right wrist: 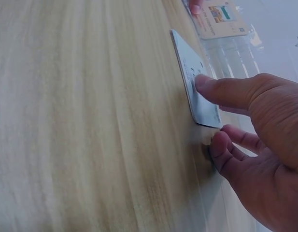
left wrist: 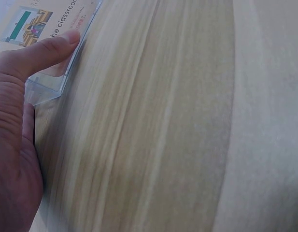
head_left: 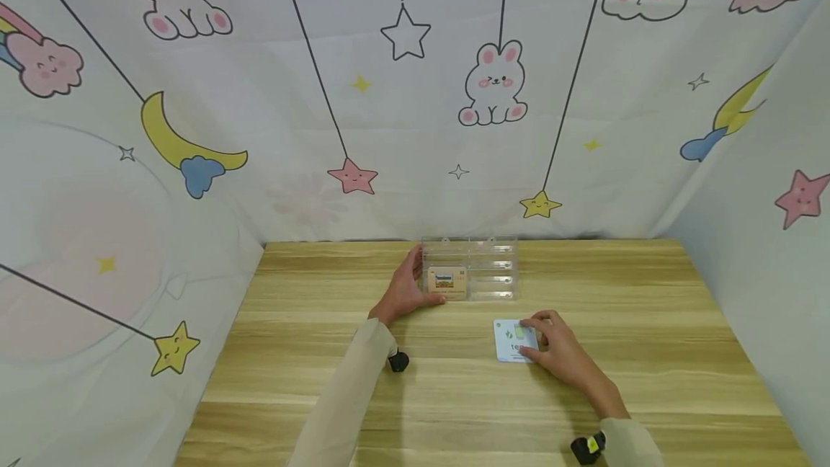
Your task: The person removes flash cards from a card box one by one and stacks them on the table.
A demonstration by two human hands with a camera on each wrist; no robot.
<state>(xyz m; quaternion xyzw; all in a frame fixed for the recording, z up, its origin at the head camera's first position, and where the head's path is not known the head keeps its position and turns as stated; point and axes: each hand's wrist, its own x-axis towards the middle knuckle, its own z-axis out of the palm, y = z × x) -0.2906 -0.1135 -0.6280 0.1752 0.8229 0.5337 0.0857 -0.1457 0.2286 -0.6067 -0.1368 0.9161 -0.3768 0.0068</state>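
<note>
At the back of the table stands a clear plastic card rack with several slots. A peach-coloured picture card sits in its lower left part, and the left wrist view shows the printed word "classroom" on it. My left hand holds the rack by its left end, thumb over the front edge and fingers at the side. My right hand pinches a pale flash card with a small green picture by its right side. In the right wrist view this card is tilted, thumb on its printed face.
The wood-grain table reaches back to a white curtain printed with stars, bunnies and clouds. Similar cloth hangs along the left and right sides. A small black device is worn at the left wrist, another at the right.
</note>
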